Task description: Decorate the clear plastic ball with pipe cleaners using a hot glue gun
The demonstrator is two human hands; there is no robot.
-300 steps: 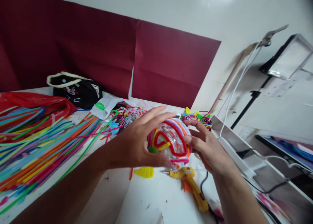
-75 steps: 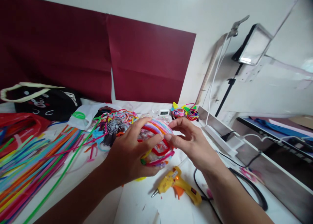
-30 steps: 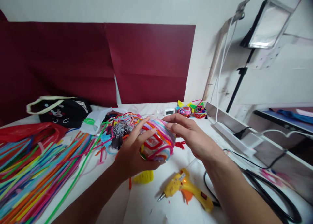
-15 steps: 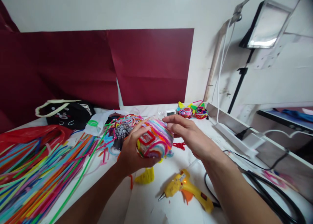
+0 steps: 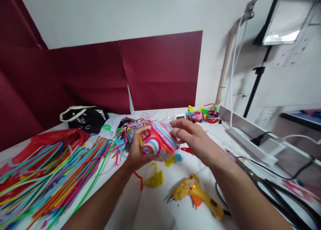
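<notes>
My left hand point(image 5: 140, 149) is wrapped round a rounded craft piece point(image 5: 163, 139) covered in coloured pipe cleaner stripes, with a white and purple spiral at its lower left. At its upper right edge is my right hand point(image 5: 187, 131), fingers stretched out and slightly bent. Whether those fingertips touch the piece I cannot tell, and the thumb is hidden. Below lies a yellow glue gun point(image 5: 195, 193) with its light glowing orange and its nozzle to the left. Beside it on the table are a yellow pipe cleaner piece point(image 5: 154, 179) and a small blue and yellow coil piece point(image 5: 174, 159).
Many loose pipe cleaners point(image 5: 75, 169) spread over the left side, partly on a red bag point(image 5: 55, 138). A black pouch point(image 5: 86, 119) stands behind. Two colourful eared pieces point(image 5: 204, 114) sit at the back. Scissors point(image 5: 250, 173), cables and a power strip point(image 5: 253, 146) lie right.
The craft piece has turned in my left hand, bringing the spiral and broad stripes into sight. My right hand stays by its upper right edge. The view has swung slightly left.
</notes>
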